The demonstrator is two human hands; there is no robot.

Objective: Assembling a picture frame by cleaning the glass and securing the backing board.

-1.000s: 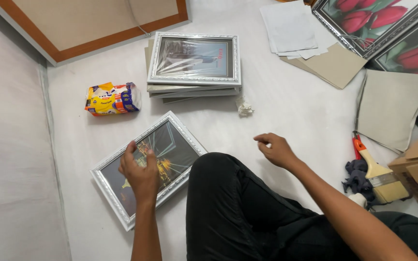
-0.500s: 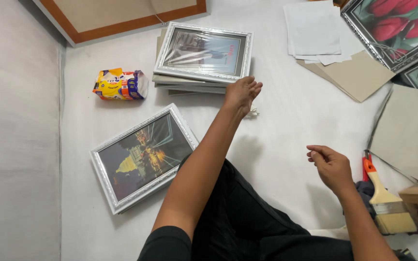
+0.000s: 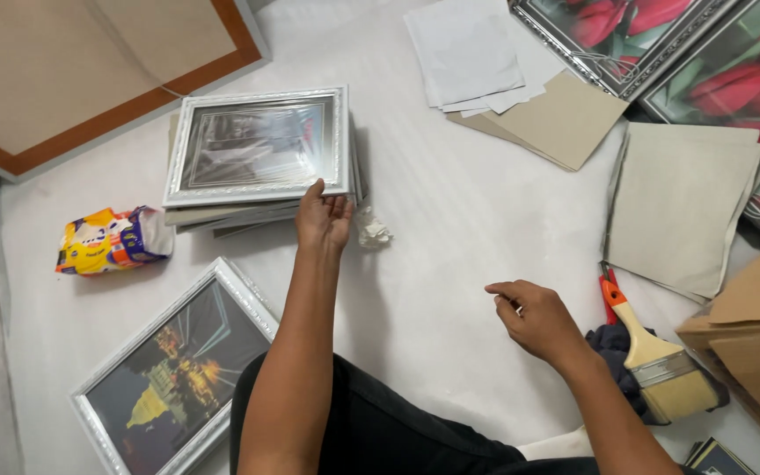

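Head view, white floor sheet [image 3: 450,211], stacked silver frames [image 3: 257,149], left hand [image 3: 323,215] touching

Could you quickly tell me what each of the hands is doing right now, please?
Left hand: open, fingers on the lower edge of the top silver frame of the stack.
Right hand: loosely curled above the floor, holding nothing visible.

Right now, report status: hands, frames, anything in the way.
Left hand on the frame stack, fingers at its near edge. Right hand empty, hovering. Crumpled paper beside the left hand; brush by the right.
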